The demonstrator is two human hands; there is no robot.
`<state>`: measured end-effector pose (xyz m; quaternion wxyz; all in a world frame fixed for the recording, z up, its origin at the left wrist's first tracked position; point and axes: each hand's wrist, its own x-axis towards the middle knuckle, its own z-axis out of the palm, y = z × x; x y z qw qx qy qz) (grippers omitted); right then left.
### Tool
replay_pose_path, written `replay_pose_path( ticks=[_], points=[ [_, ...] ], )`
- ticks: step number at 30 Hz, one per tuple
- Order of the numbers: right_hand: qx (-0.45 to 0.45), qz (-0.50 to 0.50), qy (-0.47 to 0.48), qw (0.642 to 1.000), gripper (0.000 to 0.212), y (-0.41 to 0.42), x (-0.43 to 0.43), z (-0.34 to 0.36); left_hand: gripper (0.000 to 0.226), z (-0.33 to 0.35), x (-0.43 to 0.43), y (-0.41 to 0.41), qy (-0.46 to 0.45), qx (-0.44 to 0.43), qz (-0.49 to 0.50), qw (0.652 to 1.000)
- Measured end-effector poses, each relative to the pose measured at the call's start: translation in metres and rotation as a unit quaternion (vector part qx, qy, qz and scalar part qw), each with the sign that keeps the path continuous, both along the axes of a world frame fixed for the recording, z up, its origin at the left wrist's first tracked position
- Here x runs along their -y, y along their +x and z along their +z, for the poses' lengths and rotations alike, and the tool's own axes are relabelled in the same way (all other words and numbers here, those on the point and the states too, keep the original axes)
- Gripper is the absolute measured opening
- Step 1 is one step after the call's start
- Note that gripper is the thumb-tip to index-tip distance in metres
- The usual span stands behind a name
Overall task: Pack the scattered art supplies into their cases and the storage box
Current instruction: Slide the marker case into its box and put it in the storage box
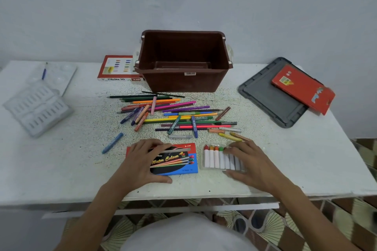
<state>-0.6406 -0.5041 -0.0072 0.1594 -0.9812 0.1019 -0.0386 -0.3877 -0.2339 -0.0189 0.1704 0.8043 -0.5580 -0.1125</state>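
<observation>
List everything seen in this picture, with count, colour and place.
brown plastic storage box: one, brown, back centre
grey plastic lid: one, grey, right of the storage box
red flat cardboard case: one, red, on the lid
red oil pastels box: one, red, left of the storage box
clear plastic trays: count unclear, clear, far left
loose pencils and crayons: many, mixed colours, centre pile
single blue crayon: one, blue, front left of the pile
cardboard water colour box: one, red and blue, front
clear tray of paint tubes: one, white tubes, front right
white table: one, white, under everything
left hand: holds the water colour box
right hand: holds the tray of paint tubes
</observation>
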Motion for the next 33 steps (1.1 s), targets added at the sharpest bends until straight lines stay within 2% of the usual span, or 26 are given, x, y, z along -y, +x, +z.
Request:
replay_pose_path(
  ticks=[19, 33],
  points=[
    [0.015, -0.024, -0.039, 0.999, 0.058, 0.003, -0.011, 0.000, 0.096, 0.001, 0.003, -0.001, -0.003, 0.003, 0.001, 1.000],
    [0.020, 0.004, 0.008, 1.000, 0.060, 0.015, -0.024, 0.001, 0.098, 0.001, 0.004, -0.002, 0.004, -0.007, 0.006, 1.000]
  ],
)
